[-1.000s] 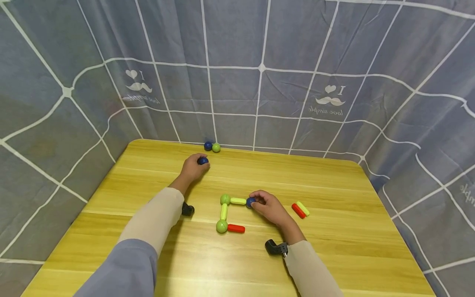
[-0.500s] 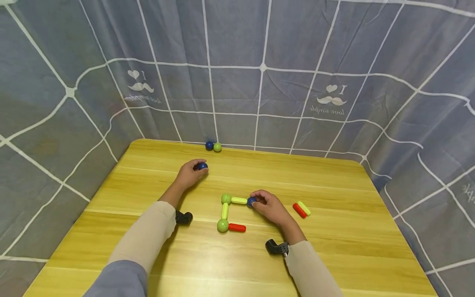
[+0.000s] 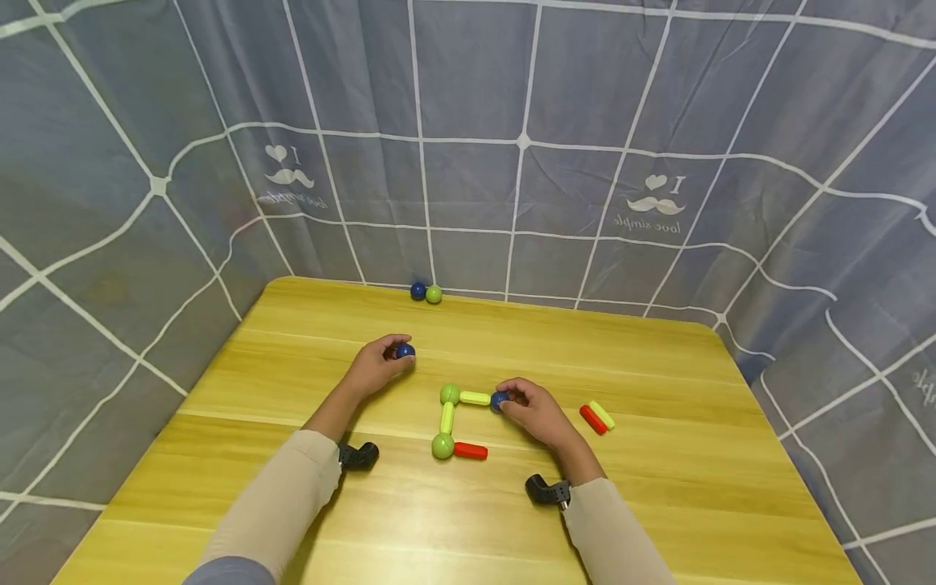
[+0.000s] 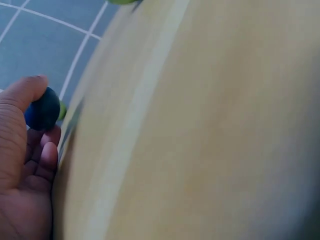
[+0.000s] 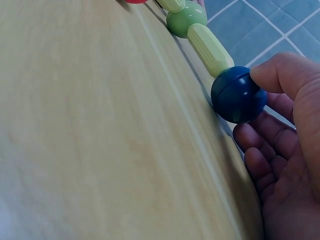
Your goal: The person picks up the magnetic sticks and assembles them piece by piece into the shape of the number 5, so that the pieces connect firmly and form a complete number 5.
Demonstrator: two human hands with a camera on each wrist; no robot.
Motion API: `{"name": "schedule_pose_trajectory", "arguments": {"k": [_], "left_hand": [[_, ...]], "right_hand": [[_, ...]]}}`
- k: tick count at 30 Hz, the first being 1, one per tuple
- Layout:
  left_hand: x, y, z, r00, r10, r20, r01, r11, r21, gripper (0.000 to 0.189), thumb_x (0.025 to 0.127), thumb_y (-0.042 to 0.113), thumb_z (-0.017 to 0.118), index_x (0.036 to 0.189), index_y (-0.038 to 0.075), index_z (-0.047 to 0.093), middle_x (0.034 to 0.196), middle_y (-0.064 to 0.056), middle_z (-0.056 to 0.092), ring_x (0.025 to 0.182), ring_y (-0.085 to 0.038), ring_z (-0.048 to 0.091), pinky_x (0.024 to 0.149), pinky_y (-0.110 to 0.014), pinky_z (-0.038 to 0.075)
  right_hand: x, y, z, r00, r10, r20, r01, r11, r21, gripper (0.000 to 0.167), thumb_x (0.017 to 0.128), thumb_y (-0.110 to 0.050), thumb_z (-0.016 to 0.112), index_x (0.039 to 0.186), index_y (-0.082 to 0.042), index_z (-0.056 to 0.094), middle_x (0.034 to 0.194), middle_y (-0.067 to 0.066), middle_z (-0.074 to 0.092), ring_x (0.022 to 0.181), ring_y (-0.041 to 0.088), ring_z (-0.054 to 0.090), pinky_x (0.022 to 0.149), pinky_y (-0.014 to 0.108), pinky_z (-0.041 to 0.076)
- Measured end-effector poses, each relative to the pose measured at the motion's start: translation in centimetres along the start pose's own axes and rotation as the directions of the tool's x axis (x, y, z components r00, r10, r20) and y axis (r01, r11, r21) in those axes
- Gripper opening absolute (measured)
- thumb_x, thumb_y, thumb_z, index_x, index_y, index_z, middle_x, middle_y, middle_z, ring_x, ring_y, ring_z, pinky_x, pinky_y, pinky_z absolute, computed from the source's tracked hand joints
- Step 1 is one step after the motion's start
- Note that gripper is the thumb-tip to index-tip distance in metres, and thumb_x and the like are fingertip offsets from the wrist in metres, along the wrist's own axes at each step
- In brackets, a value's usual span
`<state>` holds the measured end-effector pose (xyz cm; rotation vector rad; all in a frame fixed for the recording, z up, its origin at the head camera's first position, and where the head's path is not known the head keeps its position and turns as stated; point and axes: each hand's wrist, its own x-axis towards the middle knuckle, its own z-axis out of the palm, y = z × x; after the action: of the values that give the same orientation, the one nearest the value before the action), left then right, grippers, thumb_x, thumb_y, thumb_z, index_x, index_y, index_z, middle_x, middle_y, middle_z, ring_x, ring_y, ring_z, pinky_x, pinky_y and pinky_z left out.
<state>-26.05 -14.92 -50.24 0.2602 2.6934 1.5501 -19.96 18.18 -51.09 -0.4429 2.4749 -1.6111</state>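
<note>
Deep blue is shown by the left-held ball (image 3: 405, 350), by the right-held ball (image 5: 238, 96), which is crossed by a fine dark line, and by the far blue ball (image 3: 418, 291). Leaf green is shared by the upper corner ball (image 3: 450, 394), the lower corner ball (image 3: 442, 446) and the far green ball (image 3: 434, 294). Yellow-green is borne by the upper rod (image 3: 475, 399), the side rod (image 3: 447, 418) and one loose rod (image 3: 603, 413); red, by the lower rod (image 3: 470, 451) and the other loose rod (image 3: 593, 420). The table (image 3: 658, 366) is streaked with honey-coloured wood grain. The blue-grey curtain (image 3: 475, 179) is patterned with a white grid, hearts, moustaches and mirrored lettering.

Grey gridded cloth (image 3: 468, 183) hangs behind a wooden table (image 3: 680, 390).
</note>
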Motion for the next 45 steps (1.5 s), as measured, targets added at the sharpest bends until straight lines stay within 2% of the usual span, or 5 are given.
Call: {"name": "schedule_pose_trajectory", "arguments": {"k": [11, 24, 35, 41, 45], "left_hand": [[-2.9, 0.1, 0.6, 0.997, 0.024, -0.067, -0.026, 1.0, -0.017, 0.039, 0.091, 0.022, 0.074, 0.125, 0.005, 0.065, 0.104, -0.011, 0.065, 0.091, -0.023, 0.055, 0.08, -0.036, 0.047], [-6.3, 0.5, 1.1, 0.996, -0.02, -0.084, 0.013, 0.996, -0.084, 0.039, 0.09, 0.019, 0.074, 0.126, 0.006, 0.065, 0.101, -0.009, 0.063, 0.088, -0.022, 0.053, 0.076, -0.033, 0.047], [-7.5, 1.1, 1.9, 0.992, -0.028, -0.12, 0.017, 0.996, -0.092, 0.038, 0.088, 0.013, 0.076, 0.124, 0.005, 0.066, 0.105, -0.008, 0.064, 0.087, -0.021, 0.053, 0.076, -0.031, 0.047], [-8.2, 2.4, 2.4, 0.987, -0.09, -0.133, 0.069, 0.986, -0.152, 0.043, 0.086, 0.014, 0.078, 0.126, 0.003, 0.064, 0.1, -0.009, 0.062, 0.085, -0.021, 0.053, 0.072, -0.027, 0.047], [-8.9, 3.6, 3.2, 0.986, -0.07, -0.149, 0.046, 0.986, -0.158, 0.042, 0.085, 0.014, 0.079, 0.123, 0.003, 0.066, 0.096, -0.008, 0.063, 0.082, -0.02, 0.055, 0.069, -0.025, 0.048]], "right_hand": [[-0.2, -0.1, 0.1, 1.0, 0.008, 0.004, -0.008, 1.0, 0.014, 0.021, 0.095, -0.008, 0.064, 0.116, -0.008, 0.066, 0.099, 0.005, 0.062, 0.087, 0.021, 0.054, 0.075, 0.03, 0.046], [-0.2, 0.1, 0.3, 1.0, -0.01, 0.01, 0.01, 1.0, 0.014, 0.022, 0.095, -0.008, 0.064, 0.117, -0.007, 0.065, 0.099, 0.006, 0.061, 0.086, 0.022, 0.054, 0.074, 0.03, 0.046], [-0.2, 0.2, 0.1, 1.0, -0.021, -0.008, 0.021, 1.0, -0.009, 0.022, 0.094, -0.008, 0.064, 0.116, -0.005, 0.065, 0.098, 0.007, 0.061, 0.084, 0.02, 0.054, 0.073, 0.029, 0.046], [-0.1, 0.2, 0.0, 1.0, -0.02, -0.014, 0.02, 1.0, -0.005, 0.022, 0.094, -0.007, 0.065, 0.116, -0.006, 0.066, 0.098, 0.007, 0.061, 0.084, 0.02, 0.054, 0.073, 0.029, 0.045], [-0.2, 0.0, 0.2, 1.0, -0.021, -0.013, 0.021, 1.0, 0.006, 0.022, 0.094, -0.006, 0.065, 0.115, -0.007, 0.066, 0.098, 0.006, 0.062, 0.084, 0.02, 0.054, 0.073, 0.029, 0.045]]}}
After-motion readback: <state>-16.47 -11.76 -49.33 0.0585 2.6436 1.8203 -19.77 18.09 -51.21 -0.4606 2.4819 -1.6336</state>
